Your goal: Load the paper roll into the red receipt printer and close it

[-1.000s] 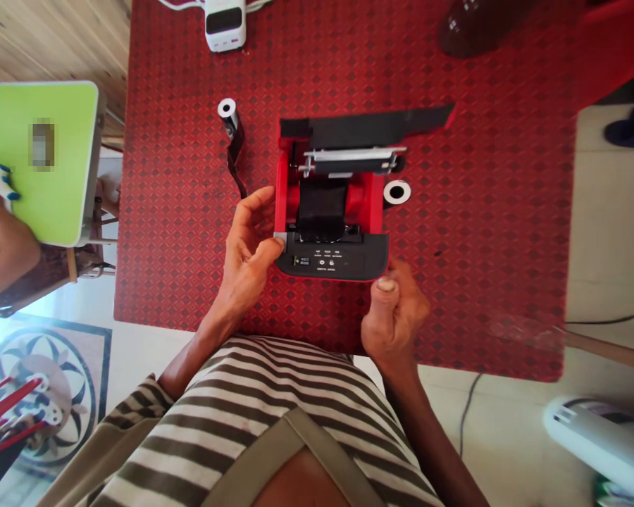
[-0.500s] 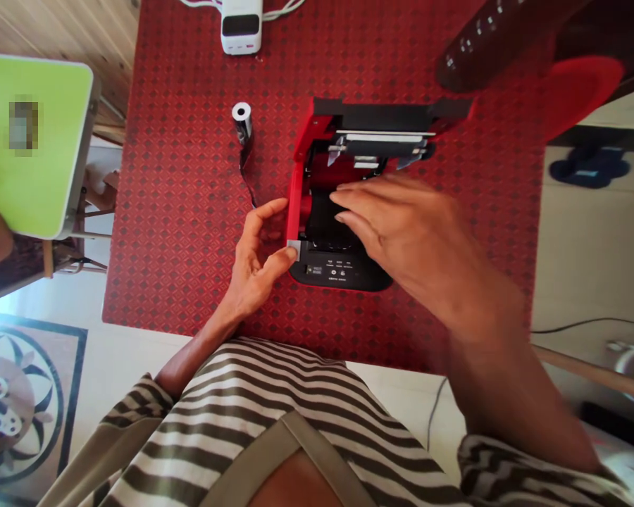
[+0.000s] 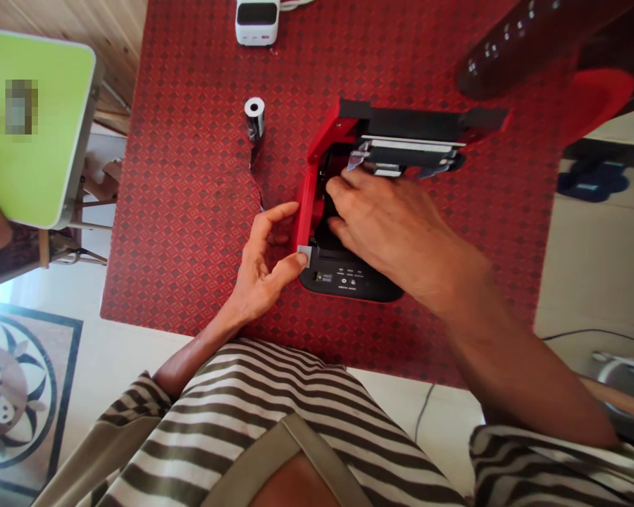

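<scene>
The lid [image 3: 427, 123] of a red-and-black printer [image 3: 349, 279] is raised, and a ribbon roll [image 3: 254, 120] is left outside on the counter [image 3: 190, 211]. A grey tab [image 3: 305, 255] is pressed by the thumb of the otherwise spread left hand [image 3: 256, 266]. The right hand [image 3: 396, 236] is curled into the compartment [image 3: 325, 236], its grip hidden.

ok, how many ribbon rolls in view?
1: a white-cored black ribbon roll standing on the red patterned tablecloth, its ribbon trailing towards the left hand. Another may be hidden inside the open red printer.
</scene>
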A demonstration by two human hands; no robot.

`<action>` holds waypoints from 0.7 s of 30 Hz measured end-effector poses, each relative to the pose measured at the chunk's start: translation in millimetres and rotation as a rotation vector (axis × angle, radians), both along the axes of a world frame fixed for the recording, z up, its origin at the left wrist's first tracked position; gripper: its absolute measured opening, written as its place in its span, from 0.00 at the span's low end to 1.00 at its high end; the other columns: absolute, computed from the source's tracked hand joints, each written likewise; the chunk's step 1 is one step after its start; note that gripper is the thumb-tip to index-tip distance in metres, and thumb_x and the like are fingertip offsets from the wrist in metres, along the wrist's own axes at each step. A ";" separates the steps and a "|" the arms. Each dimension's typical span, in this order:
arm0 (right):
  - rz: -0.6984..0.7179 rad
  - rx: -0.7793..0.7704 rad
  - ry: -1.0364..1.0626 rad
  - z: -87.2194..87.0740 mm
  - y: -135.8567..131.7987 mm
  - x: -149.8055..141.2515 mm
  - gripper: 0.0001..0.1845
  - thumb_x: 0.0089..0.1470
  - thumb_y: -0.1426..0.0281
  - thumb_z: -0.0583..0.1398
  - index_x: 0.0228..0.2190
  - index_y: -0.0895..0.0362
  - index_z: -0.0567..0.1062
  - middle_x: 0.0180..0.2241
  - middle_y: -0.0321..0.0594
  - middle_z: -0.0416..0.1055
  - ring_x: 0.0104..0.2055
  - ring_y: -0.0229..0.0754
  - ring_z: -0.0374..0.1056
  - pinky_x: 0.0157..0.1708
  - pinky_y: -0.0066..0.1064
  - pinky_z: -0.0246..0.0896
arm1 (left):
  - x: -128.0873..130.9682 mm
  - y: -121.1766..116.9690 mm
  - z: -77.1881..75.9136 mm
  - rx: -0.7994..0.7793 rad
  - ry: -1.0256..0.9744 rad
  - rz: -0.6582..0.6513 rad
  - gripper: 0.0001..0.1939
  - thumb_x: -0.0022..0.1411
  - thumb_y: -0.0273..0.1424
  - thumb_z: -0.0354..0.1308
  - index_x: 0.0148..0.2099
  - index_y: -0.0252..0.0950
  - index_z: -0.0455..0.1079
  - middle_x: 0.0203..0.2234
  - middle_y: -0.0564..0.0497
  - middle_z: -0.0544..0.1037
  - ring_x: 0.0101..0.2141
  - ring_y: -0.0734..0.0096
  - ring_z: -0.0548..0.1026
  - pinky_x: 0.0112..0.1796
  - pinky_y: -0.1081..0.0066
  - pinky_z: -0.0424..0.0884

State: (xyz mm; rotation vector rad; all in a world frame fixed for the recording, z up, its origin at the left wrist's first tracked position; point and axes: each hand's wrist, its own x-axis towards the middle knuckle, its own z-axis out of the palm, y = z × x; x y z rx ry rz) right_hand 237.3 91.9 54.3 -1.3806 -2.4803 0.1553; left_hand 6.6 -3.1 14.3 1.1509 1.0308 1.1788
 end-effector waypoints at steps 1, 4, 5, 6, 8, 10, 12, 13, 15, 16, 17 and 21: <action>-0.006 -0.009 0.004 -0.1 -0.2 -0.1 0.07 0.79 0.66 0.66 0.50 0.52 0.87 0.49 0.52 0.91 0.46 0.58 0.88 0.50 0.49 0.81 | 0.1 0.1 -0.6 0.000 -0.004 -0.001 0.38 0.79 0.60 0.79 0.80 0.52 0.79 0.76 0.43 0.85 0.75 0.36 0.83 0.74 0.40 0.79; 0.005 -0.044 -0.002 1.8 -0.4 3.6 0.08 0.75 0.64 0.70 0.51 0.52 0.87 0.48 0.52 0.91 0.43 0.58 0.87 0.47 0.48 0.81 | 0.2 0.7 -2.5 0.014 -0.008 -0.002 0.38 0.79 0.60 0.79 0.80 0.52 0.78 0.75 0.43 0.86 0.74 0.37 0.84 0.73 0.41 0.79; 0.015 -0.047 -0.001 2.8 -0.3 5.5 0.08 0.75 0.65 0.71 0.52 0.51 0.87 0.47 0.50 0.91 0.41 0.57 0.86 0.44 0.46 0.80 | 0.2 0.9 -2.9 0.021 -0.004 -0.002 0.38 0.79 0.60 0.79 0.80 0.53 0.78 0.75 0.43 0.86 0.74 0.37 0.84 0.72 0.41 0.80; 0.022 -0.048 -0.001 3.9 -0.4 7.1 0.08 0.75 0.65 0.70 0.52 0.51 0.87 0.46 0.49 0.91 0.40 0.55 0.85 0.42 0.45 0.79 | 0.1 1.2 -3.2 0.026 0.000 -0.003 0.38 0.79 0.60 0.79 0.80 0.53 0.78 0.74 0.44 0.86 0.73 0.38 0.84 0.72 0.41 0.80; 0.015 -0.058 0.005 7.1 -1.3 9.3 0.09 0.76 0.64 0.69 0.53 0.51 0.86 0.44 0.49 0.90 0.37 0.55 0.84 0.41 0.45 0.78 | -0.1 1.6 -2.8 0.028 0.012 -0.005 0.37 0.79 0.61 0.78 0.80 0.53 0.78 0.74 0.44 0.87 0.72 0.38 0.85 0.72 0.41 0.80; -0.012 -0.092 0.017 12.7 -3.9 9.6 0.09 0.78 0.64 0.68 0.53 0.51 0.86 0.43 0.49 0.89 0.36 0.56 0.84 0.43 0.48 0.79 | -0.5 1.8 -1.9 0.027 0.017 -0.010 0.38 0.79 0.61 0.78 0.79 0.52 0.78 0.74 0.43 0.87 0.72 0.39 0.85 0.72 0.41 0.81; -0.036 -0.125 0.025 21.6 -8.5 8.9 0.07 0.77 0.64 0.69 0.52 0.51 0.87 0.41 0.48 0.89 0.37 0.58 0.85 0.47 0.50 0.80 | -1.0 1.8 -1.0 0.028 0.018 -0.014 0.38 0.80 0.61 0.78 0.79 0.52 0.78 0.74 0.43 0.87 0.72 0.38 0.85 0.72 0.41 0.81; -0.046 -0.127 0.028 27.6 -11.8 8.5 0.06 0.76 0.65 0.70 0.51 0.50 0.87 0.41 0.47 0.89 0.38 0.58 0.85 0.47 0.50 0.80 | -1.4 1.7 -0.8 0.032 0.018 -0.015 0.38 0.80 0.61 0.78 0.80 0.52 0.78 0.74 0.43 0.87 0.72 0.38 0.85 0.72 0.42 0.81; -0.057 -0.111 0.022 42.4 -20.8 8.5 0.06 0.74 0.68 0.71 0.50 0.50 0.87 0.41 0.46 0.89 0.40 0.57 0.86 0.47 0.48 0.80 | -2.4 1.4 -1.0 0.037 0.024 -0.014 0.37 0.80 0.61 0.78 0.80 0.52 0.78 0.74 0.43 0.87 0.73 0.38 0.84 0.73 0.42 0.81; -0.057 -0.092 0.023 51.1 -26.7 9.3 0.06 0.73 0.69 0.71 0.49 0.50 0.87 0.41 0.45 0.89 0.40 0.57 0.86 0.45 0.47 0.80 | -3.0 1.3 -1.5 0.038 0.030 -0.015 0.38 0.81 0.61 0.78 0.81 0.52 0.77 0.74 0.43 0.86 0.73 0.38 0.84 0.73 0.42 0.81; -0.058 -0.066 0.033 60.1 -33.5 11.1 0.06 0.72 0.69 0.71 0.48 0.50 0.87 0.42 0.44 0.90 0.40 0.56 0.87 0.44 0.47 0.80 | -3.6 1.3 -2.2 0.041 0.038 -0.018 0.38 0.81 0.61 0.77 0.81 0.52 0.77 0.75 0.43 0.86 0.74 0.38 0.84 0.72 0.42 0.82; -0.193 -0.024 0.213 88.8 -67.1 30.4 0.12 0.73 0.65 0.73 0.55 0.45 0.90 0.50 0.40 0.93 0.47 0.59 0.90 0.52 0.52 0.87 | -5.2 2.0 -7.4 0.064 0.058 -0.024 0.39 0.81 0.62 0.77 0.82 0.53 0.77 0.74 0.43 0.86 0.73 0.39 0.85 0.70 0.44 0.85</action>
